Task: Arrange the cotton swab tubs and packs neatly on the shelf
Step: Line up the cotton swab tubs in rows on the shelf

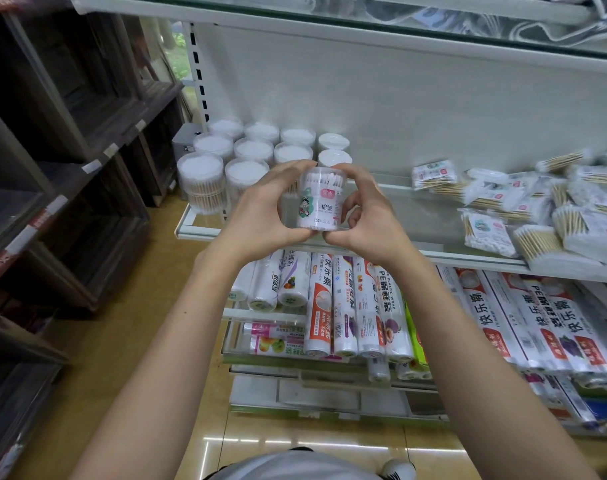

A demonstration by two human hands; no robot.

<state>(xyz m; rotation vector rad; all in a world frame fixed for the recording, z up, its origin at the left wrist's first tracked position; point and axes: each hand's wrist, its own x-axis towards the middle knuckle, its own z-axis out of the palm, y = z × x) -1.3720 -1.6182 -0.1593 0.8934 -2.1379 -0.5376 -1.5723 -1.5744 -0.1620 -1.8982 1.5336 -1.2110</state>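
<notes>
The glass shelf (433, 216) is carrying rows of lidded cotton swab tubs (253, 150) just beyond the fingers and loose swab packs (523, 209) well to their right. Left hand (260, 216) and right hand (367, 220) are gripping one labelled tub (321, 202) upright between curled fingers.

White, clear plastic and pale wood on the shelf

The held tub (322, 199) is clear with a white label bearing a cartoon figure in green and red and a pink logo. The shelved tubs (246, 157) show white swab tips over tan sticks; the packs (523, 209) are white and tan with pink marks.
</notes>
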